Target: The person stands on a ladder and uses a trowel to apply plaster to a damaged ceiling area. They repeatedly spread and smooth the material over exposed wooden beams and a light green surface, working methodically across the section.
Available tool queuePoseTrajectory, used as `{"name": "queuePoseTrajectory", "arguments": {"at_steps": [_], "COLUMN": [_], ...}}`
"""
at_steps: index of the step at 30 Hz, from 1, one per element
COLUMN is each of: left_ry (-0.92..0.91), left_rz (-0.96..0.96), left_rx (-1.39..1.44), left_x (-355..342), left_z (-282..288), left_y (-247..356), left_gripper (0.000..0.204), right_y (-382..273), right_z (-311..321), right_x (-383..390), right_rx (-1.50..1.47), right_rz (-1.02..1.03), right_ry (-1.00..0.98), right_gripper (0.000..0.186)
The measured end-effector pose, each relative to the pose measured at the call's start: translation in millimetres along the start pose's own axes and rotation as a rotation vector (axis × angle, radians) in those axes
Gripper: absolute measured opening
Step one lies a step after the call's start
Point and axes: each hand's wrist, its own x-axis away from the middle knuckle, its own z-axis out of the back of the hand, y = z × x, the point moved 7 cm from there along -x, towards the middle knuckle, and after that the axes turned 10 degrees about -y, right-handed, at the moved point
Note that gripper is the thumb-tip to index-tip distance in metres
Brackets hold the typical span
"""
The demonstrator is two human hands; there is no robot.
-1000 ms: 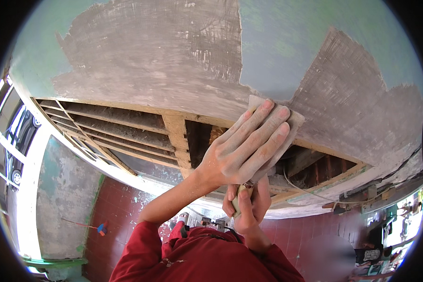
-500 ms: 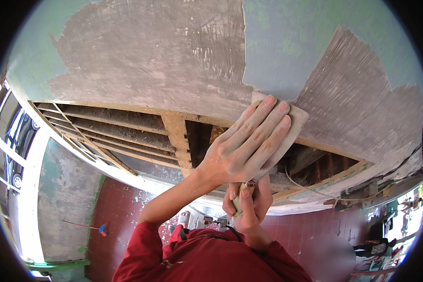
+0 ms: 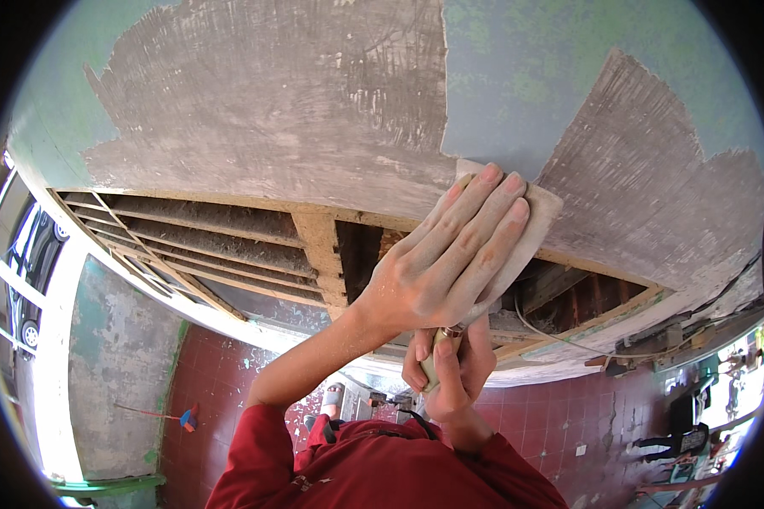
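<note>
My right hand [image 3: 452, 366] is wrapped round the pale handle [image 3: 434, 360] of a wide scraper, just below its metal collar. Flat against the scraper's broad, dusty blade [image 3: 530, 229] lies my left hand [image 3: 454, 250], fingers stretched out and coated in pale dust. The blade's far edge meets the wall [image 3: 272, 102], beside a patch of blue-grey paint [image 3: 497, 110]. Bare grey-brown plaster with scrape marks shows on both sides of that patch. My left hand hides much of the blade.
Wooden louvres [image 3: 204, 233] and a framed opening [image 3: 586, 293] sit below the scraped wall. A thin cable [image 3: 560, 339] hangs there. Beneath me are a metal ladder [image 3: 356, 399] and a red tiled floor [image 3: 204, 373]. Another person [image 3: 688, 441] is far off at the right.
The blade and both hands have barely shifted against the wall. A blurred round shape at the lower right is gone, and floor tiles show there.
</note>
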Motion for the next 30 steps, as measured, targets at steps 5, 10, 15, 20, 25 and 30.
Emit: {"name": "queuePoseTrajectory", "arguments": {"at_steps": [5,10,15,20,25,30], "left_ry": [-0.024,-0.005,0.004,0.002,0.011,0.027], "left_rz": [-0.009,-0.021,-0.030,-0.026,-0.019,-0.030], "left_rx": [0.007,0.011,0.020,0.017,0.029,0.003], "left_x": [-2,-6,-10,-6,-12,-7], "left_z": [3,4,5,5,7,2], "left_y": [-1,-3,-2,-2,-3,-1], "left_gripper": [0.042,0.042,0.042,0.043,0.043,0.044], "right_y": [1,-4,-9,-6,-9,-12], "right_z": [-2,-5,-5,-3,-4,-3], "right_x": [1,-3,-5,-3,-6,-4], "right_rx": [0.011,0.004,0.006,0.028,0.059,0.044], "right_rz": [-0.002,-0.005,0.017,-0.014,0.003,-0.026], "right_ry": [0.007,0.001,-0.005,-0.017,-0.016,-0.001], "right_gripper": [0.045,0.044,0.044,0.049,0.050,0.050]}}
